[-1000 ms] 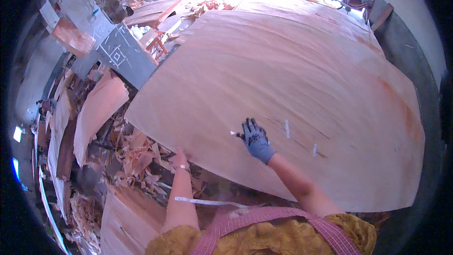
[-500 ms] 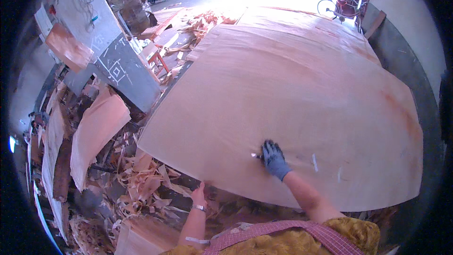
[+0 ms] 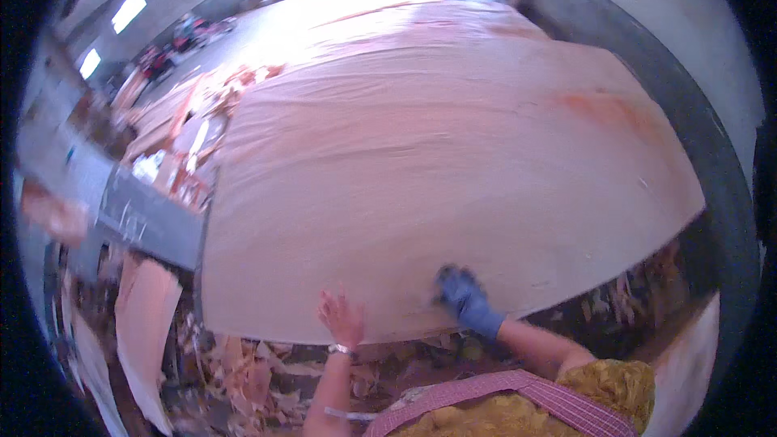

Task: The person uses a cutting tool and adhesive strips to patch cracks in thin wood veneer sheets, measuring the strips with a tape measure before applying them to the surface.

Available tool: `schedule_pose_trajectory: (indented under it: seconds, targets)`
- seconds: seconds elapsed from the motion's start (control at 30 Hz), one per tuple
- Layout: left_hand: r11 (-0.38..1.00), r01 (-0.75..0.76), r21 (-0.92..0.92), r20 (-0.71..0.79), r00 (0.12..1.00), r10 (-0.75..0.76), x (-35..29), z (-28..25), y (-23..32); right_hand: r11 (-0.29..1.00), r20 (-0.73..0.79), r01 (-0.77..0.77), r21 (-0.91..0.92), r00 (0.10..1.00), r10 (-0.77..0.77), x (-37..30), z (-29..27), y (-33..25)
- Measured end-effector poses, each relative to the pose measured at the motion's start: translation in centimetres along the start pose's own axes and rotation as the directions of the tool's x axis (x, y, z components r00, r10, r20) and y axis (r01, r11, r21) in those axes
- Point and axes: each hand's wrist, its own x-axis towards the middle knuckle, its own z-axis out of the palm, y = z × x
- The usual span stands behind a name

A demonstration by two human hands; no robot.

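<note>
A broad, pale sheet of wood veneer lies before me, faintly wrinkled, with an orange stain at its far right. My left hand, bare with a watch on the wrist, rests over the sheet's near edge, its fingers spread and nothing in them. Further right, my right hand wears a dark-palmed blue-grey glove and presses on the sheet close to the same edge. Its fingers look bent but are smeared by motion, so whether they hold anything cannot be made out.
Torn veneer scraps litter the floor below the near edge. Curved veneer pieces lean at the left beside a grey board. A grey-and-white wall runs along the right. Red vehicles stand far back left.
My view has swung right. My left hand has come up from beneath the near edge onto the sheet and spread its fingers. My right hand now lies nearer that edge.
</note>
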Motion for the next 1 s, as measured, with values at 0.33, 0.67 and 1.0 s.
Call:
schedule_pose_trajectory:
  seconds: [0.33, 0.67, 1.0]
  targets:
    - [0.995, -0.054, 0.087, 0.138, 0.990, 0.042, 6.9, 7.1, 5.1, 0.718, -0.116, -0.694, 0.049, 0.710, 0.694, -13.3, 2.1, 33.5]
    - [0.976, 0.025, 0.216, 0.277, 0.957, -0.086, -3.1, 2.1, 9.6, 0.593, -0.254, -0.805, 0.038, 0.566, 0.784, -24.6, 3.4, 36.8]
    - [0.994, -0.103, 0.047, 0.297, 0.951, 0.084, 2.0, 2.5, 13.7, 0.476, -0.171, -0.875, 0.085, 0.458, 0.872, -27.7, 3.3, 39.8]
